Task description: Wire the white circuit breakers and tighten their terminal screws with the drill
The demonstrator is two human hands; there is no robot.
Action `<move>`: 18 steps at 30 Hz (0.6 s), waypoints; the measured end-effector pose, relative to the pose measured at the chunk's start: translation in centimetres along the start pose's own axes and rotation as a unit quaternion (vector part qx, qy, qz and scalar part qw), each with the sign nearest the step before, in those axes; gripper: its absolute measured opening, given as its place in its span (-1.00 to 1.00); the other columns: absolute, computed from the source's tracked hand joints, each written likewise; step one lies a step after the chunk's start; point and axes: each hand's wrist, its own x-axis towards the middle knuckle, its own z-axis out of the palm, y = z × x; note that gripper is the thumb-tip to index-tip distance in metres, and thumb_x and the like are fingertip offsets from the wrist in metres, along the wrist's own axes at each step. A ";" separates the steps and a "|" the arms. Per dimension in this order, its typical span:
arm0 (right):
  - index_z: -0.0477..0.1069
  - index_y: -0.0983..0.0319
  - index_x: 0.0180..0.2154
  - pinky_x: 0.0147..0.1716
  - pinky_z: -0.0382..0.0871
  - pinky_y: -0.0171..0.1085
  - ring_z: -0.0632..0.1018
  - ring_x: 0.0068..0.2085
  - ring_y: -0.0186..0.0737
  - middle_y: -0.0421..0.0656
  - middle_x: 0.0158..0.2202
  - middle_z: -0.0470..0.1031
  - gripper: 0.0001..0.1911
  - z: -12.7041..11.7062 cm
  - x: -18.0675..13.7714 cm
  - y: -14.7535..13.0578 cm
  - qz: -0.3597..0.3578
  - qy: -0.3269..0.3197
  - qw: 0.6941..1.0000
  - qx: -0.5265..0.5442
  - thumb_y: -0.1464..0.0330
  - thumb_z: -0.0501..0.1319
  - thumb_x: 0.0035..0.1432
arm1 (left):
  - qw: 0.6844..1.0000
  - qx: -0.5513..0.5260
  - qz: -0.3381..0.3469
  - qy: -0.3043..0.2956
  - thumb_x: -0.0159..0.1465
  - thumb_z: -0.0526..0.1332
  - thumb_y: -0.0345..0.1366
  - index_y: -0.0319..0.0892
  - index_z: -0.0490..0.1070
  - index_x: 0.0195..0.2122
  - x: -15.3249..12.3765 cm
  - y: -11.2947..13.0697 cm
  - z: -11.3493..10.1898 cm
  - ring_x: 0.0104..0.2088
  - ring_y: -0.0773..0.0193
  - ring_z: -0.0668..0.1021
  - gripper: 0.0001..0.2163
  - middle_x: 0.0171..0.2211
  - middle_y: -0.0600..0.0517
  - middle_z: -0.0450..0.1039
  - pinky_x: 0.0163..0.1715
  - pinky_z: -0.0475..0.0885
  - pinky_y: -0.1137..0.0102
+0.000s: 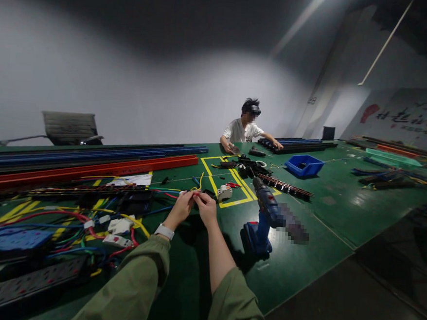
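Observation:
My left hand (183, 207) and my right hand (206, 208) meet over the green table, fingertips pinched together. A bit of red wire (196, 193) shows between them; its far end is hidden by the fingers. Just beyond the fingertips, a yellow wire (201, 179) stands up beside a short blue piece (196, 181). Red and green wires (165, 191) run in from the left toward my left hand. To the right of my hands sits a white circuit breaker (225, 193) with red parts by it. A blue cordless drill (266, 207) stands upright on its battery further right.
Bundled wires (85, 217) and black power strips (40, 282) cover the left. Orange (154, 164) and blue rails lie behind them. A blue bin (304, 165) stands at back right. Across the table a person (243, 128) handles parts. The table edge (311, 279) drops off at right.

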 end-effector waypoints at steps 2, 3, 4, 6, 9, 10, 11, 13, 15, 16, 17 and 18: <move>0.57 0.24 -0.11 -0.08 0.40 -0.19 0.55 -0.14 -0.13 -0.08 -0.16 0.58 -0.64 -2.1 0.3 0.1 0.012 0.011 1.000 -0.002 0.18 0.21 0.15 | 1.000 -0.012 0.011 -0.011 0.41 -0.07 -0.24 -0.08 0.26 0.21 -0.2 -0.1 0.2 0.09 0.14 0.43 -0.62 0.09 -0.12 0.42 0.22 0.14 0.06; 0.55 0.25 -0.08 -0.09 0.40 -0.17 0.55 -0.14 -0.13 -0.05 -0.15 0.57 -0.61 -3.4 0.5 0.2 0.019 0.048 0.999 -0.013 0.17 0.17 0.17 | 1.000 -0.020 0.013 -0.013 0.41 -0.08 -0.23 -0.07 0.24 0.23 -0.4 -0.2 0.4 0.07 0.14 0.44 -0.61 0.08 -0.12 0.42 0.21 0.16 0.07; 0.53 0.27 -0.05 -0.08 0.40 -0.16 0.54 -0.13 -0.12 -0.02 -0.13 0.55 -0.58 -4.7 0.9 0.4 0.020 0.109 0.993 -0.041 0.17 0.12 0.20 | 0.999 -0.030 0.013 -0.015 0.42 -0.08 -0.21 -0.07 0.22 0.25 -0.5 -0.2 0.5 0.05 0.15 0.44 -0.60 0.06 -0.12 0.42 0.19 0.20 0.09; 0.47 0.28 0.03 0.00 0.34 -0.12 0.48 -0.02 -0.07 0.04 -0.01 0.47 -0.54 -7.3 1.6 0.8 0.000 0.221 0.963 -0.152 0.19 0.15 0.17 | 0.999 -0.050 0.003 -0.017 0.41 -0.07 -0.14 -0.09 0.16 0.29 -0.8 -0.2 0.8 0.01 0.15 0.45 -0.56 0.01 -0.13 0.41 0.14 0.28 0.14; 0.34 0.27 0.17 0.13 0.19 -0.06 0.36 0.13 0.01 0.10 0.11 0.32 -0.38 -9.5 2.5 1.7 -0.022 0.249 0.919 -0.304 0.18 0.24 0.09 | 0.998 -0.057 -0.022 -0.017 0.41 -0.08 -0.06 -0.10 0.06 0.34 -1.3 0.2 1.1 0.02 0.15 0.44 -0.49 -0.03 -0.13 0.37 0.11 0.32 0.18; 0.30 0.25 0.20 0.14 0.17 -0.04 0.33 0.16 0.02 0.11 0.15 0.27 -0.32 -9.7 2.6 2.1 -0.025 0.230 0.913 -0.335 0.16 0.25 0.07 | 0.998 -0.053 -0.028 -0.016 0.41 -0.10 -0.05 -0.10 0.06 0.34 -1.4 0.3 1.1 0.02 0.15 0.44 -0.48 -0.05 -0.12 0.36 0.12 0.31 0.18; 0.28 0.23 0.22 0.15 0.16 -0.04 0.30 0.18 0.04 0.11 0.18 0.23 -0.29 -9.7 2.7 2.5 -0.025 0.206 0.911 -0.356 0.15 0.27 0.06 | 0.998 -0.048 -0.032 -0.016 0.41 -0.11 -0.05 -0.10 0.07 0.34 -1.4 0.5 1.1 0.01 0.15 0.44 -0.49 -0.07 -0.12 0.37 0.12 0.32 0.18; 0.29 0.20 0.21 0.14 0.18 -0.06 0.29 0.19 0.04 0.10 0.22 0.17 -0.30 -9.5 2.8 3.2 -0.019 0.161 0.913 -0.374 0.15 0.29 0.04 | 0.999 -0.037 -0.030 -0.019 0.41 -0.12 -0.04 -0.10 0.17 0.29 -1.4 0.9 0.8 -0.03 0.15 0.47 -0.50 -0.10 -0.12 0.41 0.09 0.34 0.19; 0.35 0.20 0.16 0.12 0.22 -0.10 0.34 0.16 0.01 0.09 0.21 0.17 -0.39 -9.2 2.9 3.8 -0.012 0.140 0.917 -0.373 0.20 0.28 0.06 | 0.999 -0.032 -0.024 -0.028 0.41 -0.11 -0.04 -0.07 0.32 0.21 -1.3 1.3 0.5 -0.05 0.15 0.49 -0.54 -0.10 -0.11 0.46 0.06 0.37 0.22; 0.37 0.21 0.13 0.10 0.25 -0.13 0.37 0.14 -0.01 0.08 0.20 0.18 -0.43 -9.2 2.9 3.9 -0.010 0.138 0.920 -0.367 0.24 0.27 0.07 | 0.999 -0.032 -0.022 -0.032 0.40 -0.09 -0.04 -0.04 0.37 0.16 -1.2 1.4 0.3 -0.05 0.15 0.50 -0.56 -0.08 -0.09 0.49 0.04 0.38 0.23; 0.39 0.21 0.12 0.08 0.28 -0.15 0.39 0.11 -0.04 0.07 0.18 0.19 -0.46 -9.2 2.9 4.1 -0.011 0.138 0.923 -0.359 0.27 0.25 0.07 | 0.999 -0.031 -0.024 -0.036 0.40 -0.08 -0.04 -0.02 0.41 0.12 -1.2 1.6 0.1 -0.06 0.16 0.52 -0.58 -0.06 -0.06 0.50 0.03 0.39 0.25; 0.39 0.20 0.11 0.07 0.30 -0.17 0.41 0.09 -0.06 0.05 0.17 0.20 -0.48 -9.4 2.9 4.1 -0.013 0.139 0.926 -0.351 0.29 0.24 0.07 | 0.998 -0.029 -0.030 -0.036 0.39 -0.07 -0.04 0.00 0.43 0.08 -1.1 1.7 0.1 -0.06 0.16 0.53 -0.59 -0.05 -0.03 0.52 0.01 0.40 0.26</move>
